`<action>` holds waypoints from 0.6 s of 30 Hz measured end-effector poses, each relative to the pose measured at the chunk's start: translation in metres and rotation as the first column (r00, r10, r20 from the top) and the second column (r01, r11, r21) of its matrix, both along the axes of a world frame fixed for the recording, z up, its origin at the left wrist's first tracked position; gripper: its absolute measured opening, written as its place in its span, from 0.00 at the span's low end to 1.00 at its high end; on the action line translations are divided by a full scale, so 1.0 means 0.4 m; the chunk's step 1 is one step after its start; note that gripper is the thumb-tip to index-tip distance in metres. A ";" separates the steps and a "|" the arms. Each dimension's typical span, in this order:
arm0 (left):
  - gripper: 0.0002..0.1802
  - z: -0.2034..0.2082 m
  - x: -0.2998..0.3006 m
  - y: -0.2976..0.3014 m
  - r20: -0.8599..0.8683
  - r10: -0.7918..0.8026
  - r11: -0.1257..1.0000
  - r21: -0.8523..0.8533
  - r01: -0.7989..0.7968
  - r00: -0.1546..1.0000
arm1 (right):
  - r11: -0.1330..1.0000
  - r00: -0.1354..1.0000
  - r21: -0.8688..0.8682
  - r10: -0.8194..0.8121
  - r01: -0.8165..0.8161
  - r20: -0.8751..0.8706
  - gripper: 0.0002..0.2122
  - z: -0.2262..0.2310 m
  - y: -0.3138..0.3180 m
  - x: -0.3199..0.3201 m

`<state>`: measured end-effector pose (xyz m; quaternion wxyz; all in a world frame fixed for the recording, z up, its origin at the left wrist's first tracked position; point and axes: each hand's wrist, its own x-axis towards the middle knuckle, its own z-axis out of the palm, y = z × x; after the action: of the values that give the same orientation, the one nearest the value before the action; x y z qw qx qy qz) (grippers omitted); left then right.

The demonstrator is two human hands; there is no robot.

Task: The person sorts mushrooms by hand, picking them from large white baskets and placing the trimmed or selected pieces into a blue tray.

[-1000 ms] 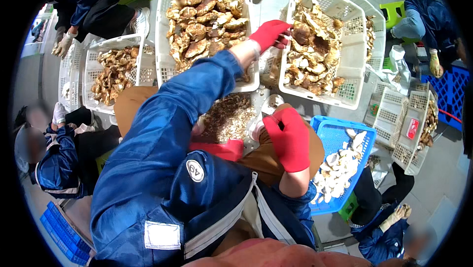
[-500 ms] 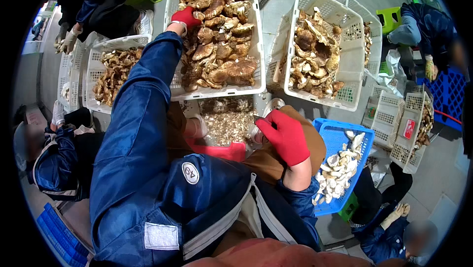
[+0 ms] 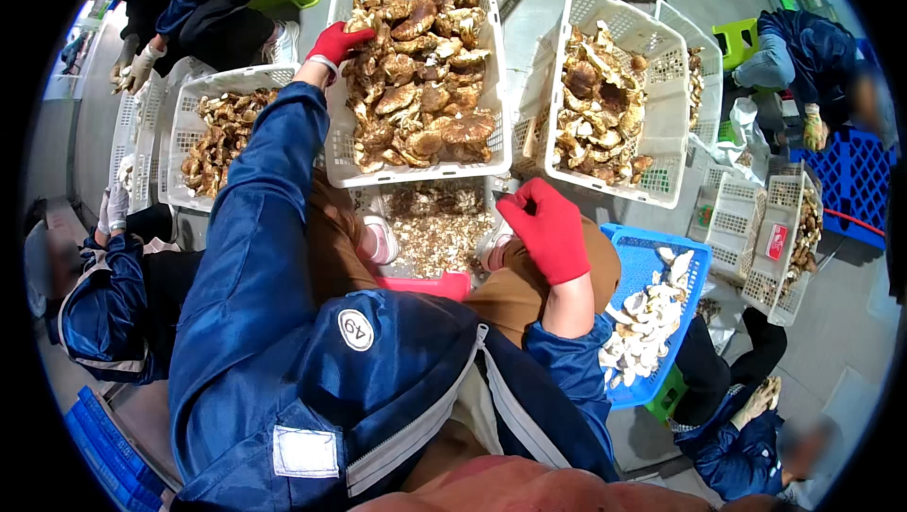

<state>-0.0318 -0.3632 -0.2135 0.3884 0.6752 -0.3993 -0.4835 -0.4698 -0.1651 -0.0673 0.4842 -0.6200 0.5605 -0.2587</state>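
Left hand (image 3: 337, 42) in a red glove, stretched far forward on a blue sleeve, fingers curled over the near-left rim of the big white slatted plastic crate of brown mushrooms (image 3: 416, 77), touching the mushrooms at that corner; whether anything is gripped, impossible to tell. Right hand (image 3: 551, 229), also red-gloved, close to the body, loosely closed and resting on the tan-trousered knee, just below the right corner of that same crate; nothing visibly held, though the palm side is hidden.

Directly below the big crate, between the knees, a smaller pale tray of mushroom trimmings and crumbs (image 3: 436, 226), with a pink plastic edge (image 3: 425, 282) at its near side. Right of the big crate, a second white slatted crate of paler cut mushrooms (image 3: 609, 101). Lower right of it, a blue plastic basket holding white mushroom slices (image 3: 652, 314). Left of the big crate, another white crate of brown mushrooms (image 3: 219, 139). Around these, other people in blue jackets and pale gloves, seated on the floor.
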 end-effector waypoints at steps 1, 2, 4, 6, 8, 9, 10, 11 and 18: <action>0.33 0.025 -0.021 0.025 -0.237 0.082 0.997 0.002 -0.083 0.968 | 0.999 0.999 -0.008 -0.033 0.033 -0.002 0.10 -0.004 0.000 0.002; 0.31 0.050 -0.043 0.052 -0.396 0.156 0.987 0.022 -0.160 0.905 | 0.998 0.998 -0.015 -0.067 0.067 -0.004 0.10 -0.003 -0.001 0.004; 0.30 0.105 -0.102 0.133 -0.657 0.124 0.987 0.002 -0.162 0.744 | 0.990 0.986 0.013 -0.143 0.143 0.083 0.10 0.012 -0.001 0.014; 0.33 0.181 -0.179 0.243 -0.745 0.115 0.986 0.006 -0.166 0.658 | 0.975 0.941 0.124 -0.213 0.186 0.262 0.09 0.016 0.007 0.041; 0.34 0.235 -0.278 0.342 -0.801 0.076 0.985 -0.033 -0.169 0.594 | 0.970 0.906 0.124 -0.239 0.208 0.349 0.08 0.025 0.029 0.062; 0.36 0.225 -0.290 0.376 -0.843 0.112 0.982 0.013 -0.188 0.526 | 0.978 0.913 0.061 -0.207 0.198 0.353 0.08 0.027 0.045 0.080; 0.34 0.261 -0.343 0.422 -0.851 0.142 0.974 0.028 -0.227 0.506 | 0.978 0.907 -0.019 -0.185 0.208 0.378 0.08 0.020 0.060 0.092; 0.33 0.297 -0.392 0.467 -0.858 0.172 0.963 0.045 -0.264 0.484 | 0.971 0.903 -0.099 -0.161 0.217 0.399 0.07 0.013 0.075 0.101; 0.20 0.359 -0.442 0.658 -0.938 -0.073 0.983 -0.126 -0.137 0.338 | 0.959 0.818 -0.057 -0.206 0.279 0.537 0.08 0.039 0.161 0.117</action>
<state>-0.2085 -0.0998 -0.0701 0.6165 0.2431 -0.1320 -0.7371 -0.4229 -0.1009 -0.0518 0.5396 -0.4798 0.4624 -0.5147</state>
